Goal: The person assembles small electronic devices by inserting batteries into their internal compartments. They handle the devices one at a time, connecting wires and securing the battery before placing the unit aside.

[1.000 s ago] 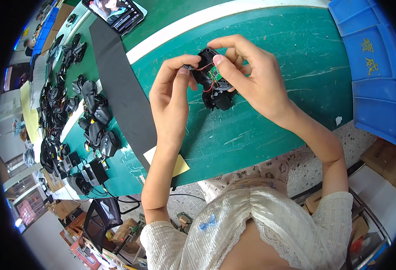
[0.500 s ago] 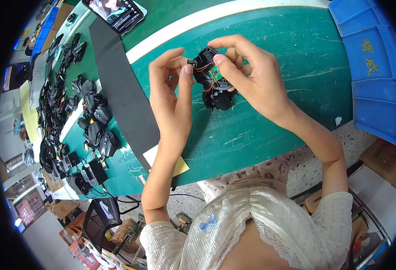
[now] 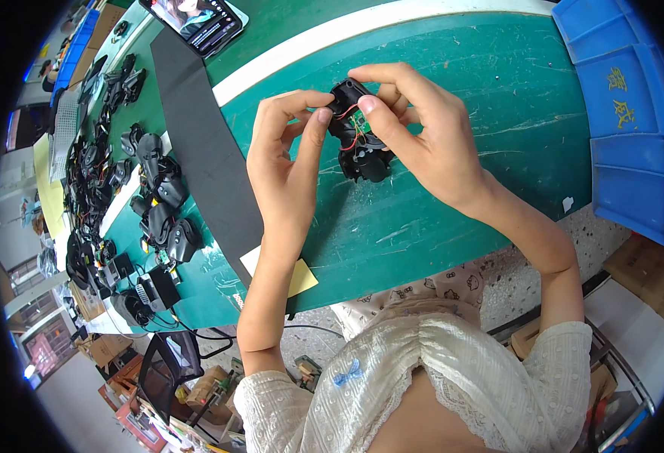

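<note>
My right hand point(image 3: 430, 136) grips an opened black plastic housing point(image 3: 351, 92) by its upper right side, thumb in front and fingers behind. A green circuit board point(image 3: 360, 121) and thin red wires point(image 3: 349, 141) show inside it; a round black part point(image 3: 373, 166) sits at its lower end. My left hand point(image 3: 287, 143) has its thumb and index fingertip pinched together at the housing's upper left edge, where a red wire leads. The small black wired part there is mostly hidden by those fingertips. Both hands hold the work above the green table point(image 3: 438, 219).
Several black assemblies with wires point(image 3: 158, 181) lie to the left, beyond a black mat strip point(image 3: 203, 128). A phone point(image 3: 196, 26) with a lit screen stands at the far left. Blue plastic bins point(image 3: 638, 151) line the right edge. A yellow paper point(image 3: 302, 279) lies by my left forearm.
My left fingertips have brought the small black wired part rightward against the housing's upper left edge; it showed between them before. My right hand has barely moved.
</note>
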The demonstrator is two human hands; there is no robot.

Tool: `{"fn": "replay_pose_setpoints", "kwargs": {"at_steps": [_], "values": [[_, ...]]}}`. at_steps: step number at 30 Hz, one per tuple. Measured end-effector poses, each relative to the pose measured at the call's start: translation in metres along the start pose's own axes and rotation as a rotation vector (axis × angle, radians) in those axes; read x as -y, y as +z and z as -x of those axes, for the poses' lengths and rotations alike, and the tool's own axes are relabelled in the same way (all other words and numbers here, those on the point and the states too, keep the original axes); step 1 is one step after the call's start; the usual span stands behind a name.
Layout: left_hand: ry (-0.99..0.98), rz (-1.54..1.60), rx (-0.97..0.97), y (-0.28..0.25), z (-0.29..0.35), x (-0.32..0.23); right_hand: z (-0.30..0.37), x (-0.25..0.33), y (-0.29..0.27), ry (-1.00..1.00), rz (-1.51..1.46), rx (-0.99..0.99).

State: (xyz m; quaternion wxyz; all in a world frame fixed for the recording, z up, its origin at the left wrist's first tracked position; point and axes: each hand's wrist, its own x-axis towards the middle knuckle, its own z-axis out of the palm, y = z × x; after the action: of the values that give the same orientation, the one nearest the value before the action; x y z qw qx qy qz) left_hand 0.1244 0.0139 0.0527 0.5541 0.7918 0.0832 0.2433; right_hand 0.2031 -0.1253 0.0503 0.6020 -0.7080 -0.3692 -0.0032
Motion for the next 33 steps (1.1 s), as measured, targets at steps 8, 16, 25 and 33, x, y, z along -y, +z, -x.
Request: {"fn": "replay_pose_setpoints", "kwargs": {"at_steps": [8, 16, 25, 33], "values": [[-0.004, 0.029, -0.117, 0.008, 0.005, -0.003, 0.003, 0.002, 0.004, -0.038, 0.024, -0.023], [0.376, -0.447, -0.127, 0.013, 0.006, -0.002, 0.002, 0.005, 0.001, 0.137, -0.069, 0.002], [0.343, -0.432, -0.111, 0.013, 0.006, -0.002, 0.002, 0.006, 0.001, 0.084, -0.035, -0.015], [0.326, -0.373, -0.189, 0.012, 0.006, 0.001, 0.004, 0.004, 0.003, 0.080, -0.033, 0.008]]}}
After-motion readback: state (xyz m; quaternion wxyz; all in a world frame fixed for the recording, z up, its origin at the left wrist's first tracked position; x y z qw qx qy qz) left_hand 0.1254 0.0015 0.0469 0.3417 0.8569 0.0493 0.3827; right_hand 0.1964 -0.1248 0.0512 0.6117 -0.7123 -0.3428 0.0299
